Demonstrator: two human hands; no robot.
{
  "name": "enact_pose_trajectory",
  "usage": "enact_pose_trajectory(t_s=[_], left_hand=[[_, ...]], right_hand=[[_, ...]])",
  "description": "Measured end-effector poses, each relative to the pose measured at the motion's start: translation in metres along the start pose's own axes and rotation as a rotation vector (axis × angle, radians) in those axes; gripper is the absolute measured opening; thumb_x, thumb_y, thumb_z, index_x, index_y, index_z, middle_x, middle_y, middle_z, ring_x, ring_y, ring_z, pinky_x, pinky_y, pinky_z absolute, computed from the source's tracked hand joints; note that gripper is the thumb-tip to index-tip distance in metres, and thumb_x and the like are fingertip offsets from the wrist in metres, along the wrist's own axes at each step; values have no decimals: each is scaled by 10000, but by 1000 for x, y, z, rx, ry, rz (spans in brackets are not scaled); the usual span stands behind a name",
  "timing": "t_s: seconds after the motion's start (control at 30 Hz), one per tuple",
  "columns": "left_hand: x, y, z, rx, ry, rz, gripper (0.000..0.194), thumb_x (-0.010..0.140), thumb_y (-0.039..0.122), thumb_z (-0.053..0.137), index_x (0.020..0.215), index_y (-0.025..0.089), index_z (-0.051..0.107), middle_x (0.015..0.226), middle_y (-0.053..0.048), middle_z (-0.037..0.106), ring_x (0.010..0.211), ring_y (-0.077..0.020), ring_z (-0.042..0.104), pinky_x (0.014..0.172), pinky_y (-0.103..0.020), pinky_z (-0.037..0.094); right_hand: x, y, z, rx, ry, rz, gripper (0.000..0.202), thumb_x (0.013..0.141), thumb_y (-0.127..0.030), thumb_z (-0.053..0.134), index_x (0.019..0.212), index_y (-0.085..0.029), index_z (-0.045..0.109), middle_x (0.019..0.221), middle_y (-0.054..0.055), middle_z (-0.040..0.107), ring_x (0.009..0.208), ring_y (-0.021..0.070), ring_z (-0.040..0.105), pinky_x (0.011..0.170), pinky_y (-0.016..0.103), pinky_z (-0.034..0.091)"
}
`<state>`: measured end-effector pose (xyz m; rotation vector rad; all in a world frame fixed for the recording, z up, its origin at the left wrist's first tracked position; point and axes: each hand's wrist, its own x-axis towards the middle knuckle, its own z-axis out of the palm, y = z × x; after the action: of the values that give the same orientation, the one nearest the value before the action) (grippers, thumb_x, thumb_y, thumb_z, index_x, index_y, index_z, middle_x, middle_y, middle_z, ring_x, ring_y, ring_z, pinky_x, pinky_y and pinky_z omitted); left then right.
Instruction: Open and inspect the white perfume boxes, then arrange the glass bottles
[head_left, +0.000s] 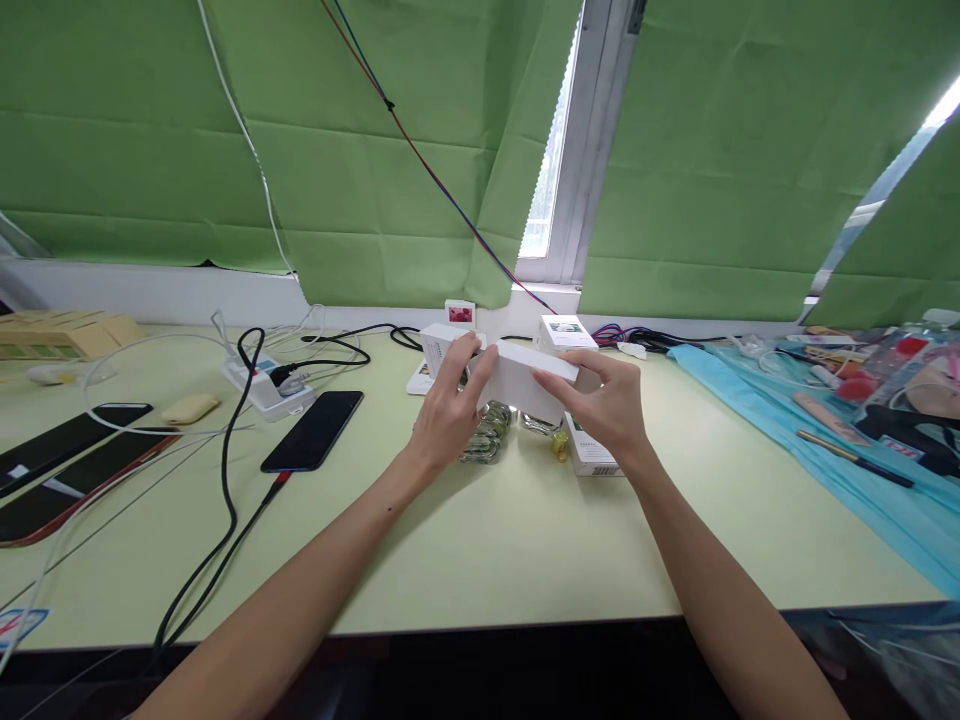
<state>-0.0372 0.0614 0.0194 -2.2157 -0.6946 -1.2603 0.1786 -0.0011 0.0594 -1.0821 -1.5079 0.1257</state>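
Note:
Above the middle of the table, a small white cardboard box [521, 380] is held at an angle between my two hands. My left hand [450, 408] closes its fingers on the box's left end, while my right hand [606, 400] pinches its right end between thumb and fingers. Close behind my left fingers is another white, printed box part [439, 345]; I cannot tell if it is separate. Below the held box lie clear-wrapped greenish packs [491, 435] and a small yellow item [560, 446]. Another white box [592, 452] rests beneath my right hand.
A white box [568, 333] stands near the window sill. To the left are a phone [313, 430] on a charging cable, a power strip [270, 390] and looped cords. Blue plastic sheeting [817, 430] with a pen [855, 459] and clutter covers the right side.

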Motion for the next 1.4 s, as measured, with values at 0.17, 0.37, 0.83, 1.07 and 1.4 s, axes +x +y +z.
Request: enact_pose_trajectory(t_s=[0.17,0.37,0.83,1.07,1.4], left_hand=[[0,0,0,19,4,11,828,867,-17,529,1586,256,222,1445,-217,461,1453,-349,426,1113,-532,498],[0,-1,1,31,17,40,770,868,-10,537,1562,201,279,1422,-238,463,1440,-365,430,1077,-533,518],[1,0,2,7,31,67,796,878,-13,535,1587,214,254,1426,-223,489,1431,-354,451,1108,-557,495],[0,4,2,-3,39,63,753,914,11,497,1590,228,249,1428,-214,493,1435,-343,449,1102,-540,504],[3,9,1,2,55,92,692,936,36,497,1576,195,286,1381,-221,518,1413,-349,472,1073,-535,526]], right_hand=[[0,-1,0,-8,1,-2,251,774,-470,785,756,-220,758,745,18,743,665,177,642,586,300,492],[0,0,0,-5,1,0,261,773,-477,783,761,-217,759,752,21,747,672,177,643,593,293,493],[1,-1,0,-28,8,0,273,768,-478,790,763,-206,768,773,34,760,683,185,651,606,304,485],[0,0,1,-26,12,-6,267,771,-466,792,754,-201,758,734,23,737,654,168,620,588,294,474],[0,-1,2,-35,11,-36,264,779,-463,791,740,-205,753,725,23,741,650,173,628,588,293,477]])
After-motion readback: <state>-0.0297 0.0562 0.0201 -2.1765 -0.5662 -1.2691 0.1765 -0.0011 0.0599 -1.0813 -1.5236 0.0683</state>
